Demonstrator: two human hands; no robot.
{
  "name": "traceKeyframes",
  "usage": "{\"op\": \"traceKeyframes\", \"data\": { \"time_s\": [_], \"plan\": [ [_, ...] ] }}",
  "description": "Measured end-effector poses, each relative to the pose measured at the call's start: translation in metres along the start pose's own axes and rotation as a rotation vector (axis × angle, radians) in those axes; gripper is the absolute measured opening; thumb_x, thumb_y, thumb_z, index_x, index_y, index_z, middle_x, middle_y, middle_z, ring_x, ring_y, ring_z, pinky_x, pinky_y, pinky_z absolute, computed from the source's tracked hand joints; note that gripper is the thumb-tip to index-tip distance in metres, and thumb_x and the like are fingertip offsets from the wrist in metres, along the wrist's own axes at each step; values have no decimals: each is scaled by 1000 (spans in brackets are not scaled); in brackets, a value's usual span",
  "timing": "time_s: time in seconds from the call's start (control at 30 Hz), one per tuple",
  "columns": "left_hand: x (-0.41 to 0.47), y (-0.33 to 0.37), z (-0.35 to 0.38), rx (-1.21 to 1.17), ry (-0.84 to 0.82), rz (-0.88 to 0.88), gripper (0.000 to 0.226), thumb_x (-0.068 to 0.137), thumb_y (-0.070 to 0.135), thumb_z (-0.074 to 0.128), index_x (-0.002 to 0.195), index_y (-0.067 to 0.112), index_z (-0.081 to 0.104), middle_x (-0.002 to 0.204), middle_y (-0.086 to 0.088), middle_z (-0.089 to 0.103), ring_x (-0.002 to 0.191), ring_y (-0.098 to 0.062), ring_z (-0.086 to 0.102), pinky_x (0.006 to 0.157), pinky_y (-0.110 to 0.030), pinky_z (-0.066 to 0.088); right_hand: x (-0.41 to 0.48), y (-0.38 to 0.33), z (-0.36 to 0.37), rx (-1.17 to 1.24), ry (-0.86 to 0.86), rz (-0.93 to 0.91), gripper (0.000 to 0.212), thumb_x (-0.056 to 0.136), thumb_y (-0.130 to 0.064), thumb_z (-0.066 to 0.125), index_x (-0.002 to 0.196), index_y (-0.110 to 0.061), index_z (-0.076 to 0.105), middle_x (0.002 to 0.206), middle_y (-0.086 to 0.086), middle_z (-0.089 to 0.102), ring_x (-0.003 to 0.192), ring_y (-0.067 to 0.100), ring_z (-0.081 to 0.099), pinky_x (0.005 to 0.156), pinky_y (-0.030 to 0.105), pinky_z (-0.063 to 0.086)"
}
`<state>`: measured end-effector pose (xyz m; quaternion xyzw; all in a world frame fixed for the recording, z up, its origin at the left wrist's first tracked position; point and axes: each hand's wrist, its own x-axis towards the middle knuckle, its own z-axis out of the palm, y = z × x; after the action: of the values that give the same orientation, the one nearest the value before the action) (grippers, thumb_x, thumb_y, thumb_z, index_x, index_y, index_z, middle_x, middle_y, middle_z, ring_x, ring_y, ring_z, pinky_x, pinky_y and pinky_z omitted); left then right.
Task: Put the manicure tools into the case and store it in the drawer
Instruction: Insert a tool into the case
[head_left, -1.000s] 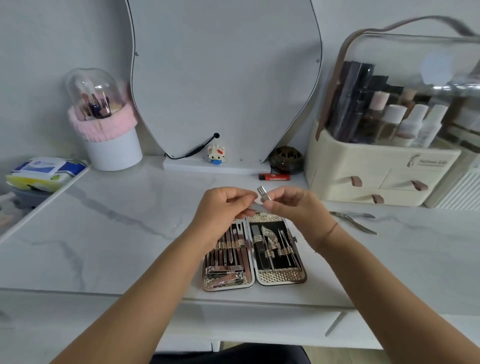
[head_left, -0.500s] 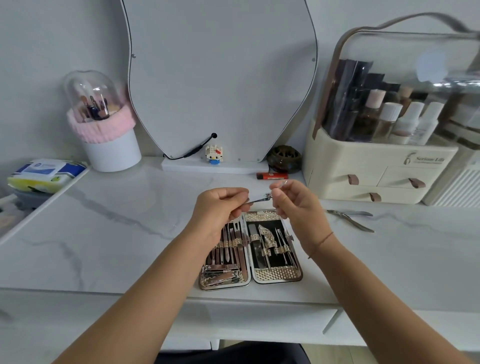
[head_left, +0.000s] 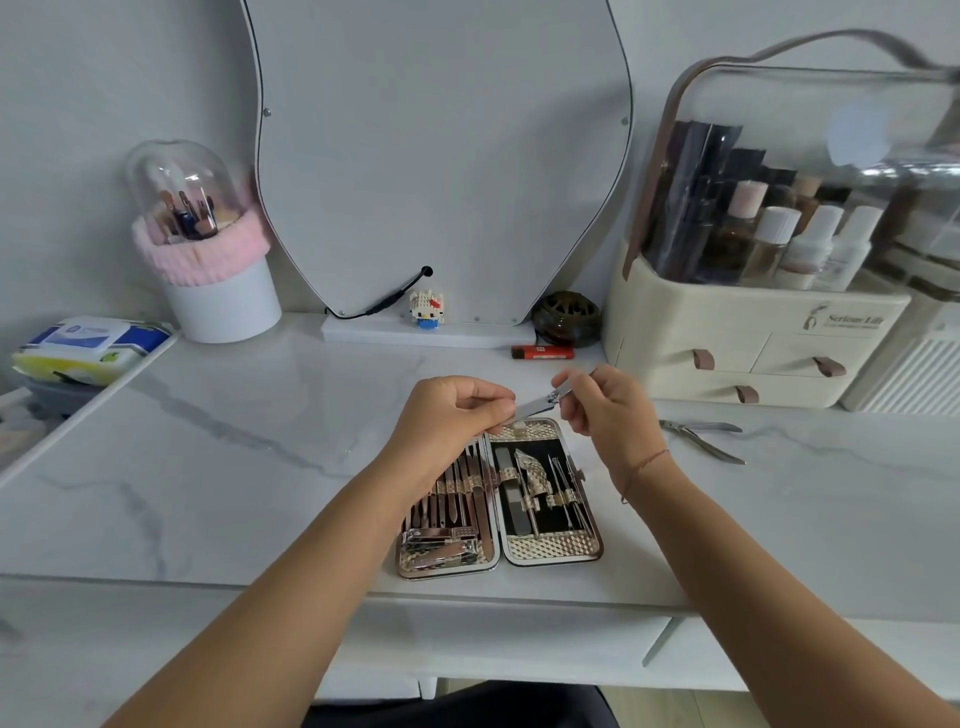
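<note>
left hand (head_left: 447, 415) and right hand (head_left: 605, 410) fingers pinch a nail clipper (head_left: 535, 406) just above the open case (head_left: 550, 548) on the tabletop (head_left: 260, 467); best fold its lever flat, then seat it under a free strap.

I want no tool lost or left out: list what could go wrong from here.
1. The left hand and right hand pinch the nail clipper with the fingertips above the open case; it could slip and drop onto the tools already stowed.
2. The nippers lie apart on the table, right of the case, and might be forgotten when it is closed.
</note>
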<state>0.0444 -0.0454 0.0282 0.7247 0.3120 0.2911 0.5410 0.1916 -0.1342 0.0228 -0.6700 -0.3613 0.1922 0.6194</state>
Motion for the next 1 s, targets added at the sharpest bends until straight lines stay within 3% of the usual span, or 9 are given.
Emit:
{"op": "traceKeyframes", "data": {
  "time_s": [0.07, 0.23, 0.47, 0.87, 1.0],
  "plan": [
    [3, -6, -3, 192, 2, 84, 18, 81, 31, 69, 98, 26, 71, 92, 12, 71, 84, 1, 64, 73, -9, 44, 8, 3, -5, -105, 63, 36, 25, 91, -11, 43, 78, -7, 64, 56, 3, 55, 48, 11, 44, 51, 23, 40],
    [7, -29, -11, 538, -61, 145, 39, 80, 49, 64, 115, 33, 62, 124, 13, 60, 119, -5, 48, 100, -30, 35, 18, 12, -15, -256, 137, 107, 23, 89, -11, 43, 83, -5, 64, 58, 2, 59, 50, 12, 48, 53, 23, 42],
    [10, -40, -9, 582, -86, 150, 45, 78, 49, 65, 120, 33, 60, 122, 11, 62, 116, -10, 49, 99, -36, 39, 16, 19, -9, -347, 126, 114, 24, 90, -12, 43, 85, 1, 63, 59, 3, 61, 48, 14, 50, 50, 24, 41],
    [13, -45, -9, 578, -85, 181, 46, 78, 51, 64, 120, 32, 60, 123, 11, 62, 117, -12, 49, 100, -39, 39, 18, 23, -10, -228, 93, 207, 20, 88, -7, 43, 79, -5, 62, 59, 6, 61, 46, 15, 48, 52, 25, 41],
    [12, -45, -9, 570, -83, 179, 45, 79, 50, 64, 120, 32, 61, 123, 11, 62, 117, -12, 49, 100, -40, 39, 17, 25, -17, -185, 25, 187, 25, 91, -7, 42, 78, -9, 63, 60, 4, 60, 45, 10, 47, 50, 20, 40]
  ]
}}
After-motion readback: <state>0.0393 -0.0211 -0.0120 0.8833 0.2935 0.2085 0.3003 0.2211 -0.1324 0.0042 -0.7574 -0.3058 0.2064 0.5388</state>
